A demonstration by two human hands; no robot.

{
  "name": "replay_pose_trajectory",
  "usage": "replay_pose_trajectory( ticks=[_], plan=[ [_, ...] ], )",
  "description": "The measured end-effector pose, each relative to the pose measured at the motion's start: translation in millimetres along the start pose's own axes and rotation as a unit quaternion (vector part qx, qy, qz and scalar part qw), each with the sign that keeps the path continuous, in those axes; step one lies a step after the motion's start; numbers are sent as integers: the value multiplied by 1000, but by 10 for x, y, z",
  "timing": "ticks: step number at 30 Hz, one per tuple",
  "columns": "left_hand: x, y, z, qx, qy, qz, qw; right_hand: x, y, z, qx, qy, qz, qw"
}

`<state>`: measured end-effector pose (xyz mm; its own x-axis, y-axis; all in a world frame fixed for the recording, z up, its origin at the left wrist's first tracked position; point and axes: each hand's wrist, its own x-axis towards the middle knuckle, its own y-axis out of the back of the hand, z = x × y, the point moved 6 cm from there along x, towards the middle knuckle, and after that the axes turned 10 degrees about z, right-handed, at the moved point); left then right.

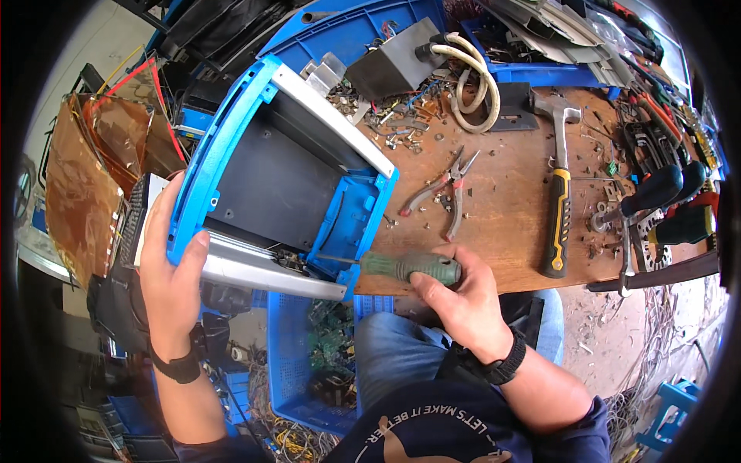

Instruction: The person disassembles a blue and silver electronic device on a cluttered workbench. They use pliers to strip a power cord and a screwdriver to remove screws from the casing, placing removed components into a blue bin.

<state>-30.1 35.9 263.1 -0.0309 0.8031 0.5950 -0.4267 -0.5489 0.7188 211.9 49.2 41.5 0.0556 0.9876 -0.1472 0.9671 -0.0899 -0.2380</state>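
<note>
In the left hand (171, 270) sits the left edge of a blue-framed case (270, 166), while the right hand (467, 297) wraps round a screwdriver (409, 268), its shaft at the case's near right corner. The front edge of the table (505, 239) passes beneath the right hand; beyond the screwdriver, room reaches to pliers (458, 176), and rightward a hammer (559, 193) bars the way.

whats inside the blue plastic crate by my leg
In the blue plastic crate, flat green circuit boards and jumbled dark parts show; whatever lies beneath them is covered.
</note>
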Motion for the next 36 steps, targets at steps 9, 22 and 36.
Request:
replay_pose_trajectory(
  ticks=[9, 22, 36],
  plan=[
    [-44, -30, 34, 40, -38, 5, 998, 150, -157, 159, -8, 45, -23, 999],
    [-111, -51, 64, 63, -69, 21, 995, 188, -253, 319, 49, -45, -57, 996],
    [-116, -45, 78, 63, -56, 18, 996, 189, -315, 346, 14, -2, -22, 1000]
  ],
)
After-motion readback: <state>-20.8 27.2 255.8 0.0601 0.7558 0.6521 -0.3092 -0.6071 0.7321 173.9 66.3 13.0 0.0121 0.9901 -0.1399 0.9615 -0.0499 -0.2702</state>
